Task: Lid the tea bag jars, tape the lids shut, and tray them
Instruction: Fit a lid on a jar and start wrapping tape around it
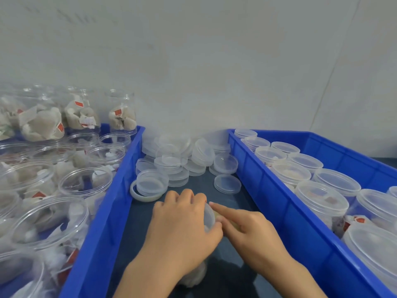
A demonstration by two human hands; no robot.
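Note:
My left hand (pixel 182 224) grips a clear tea bag jar (pixel 194 274) from above, fingers curled round its translucent lid (pixel 209 217); the hand hides most of the jar. My right hand (pixel 253 231) is beside it, index finger stretched out and touching the lid's rim. A yellowish strip of tape (pixel 231 224) runs from the lid into its curled fingers. A whitish tape roll (pixel 134 192) lies on the dark table under a loose lid. The blue tray on the right (pixel 279 201) holds several lidded jars (pixel 322 201).
A blue tray on the left (pixel 107 211) holds several open jars of tea bags (pixel 49 220), some stacked at the back. A heap of loose lids (pixel 182 160) lies on the table by the white wall, one lid (pixel 227 183) apart.

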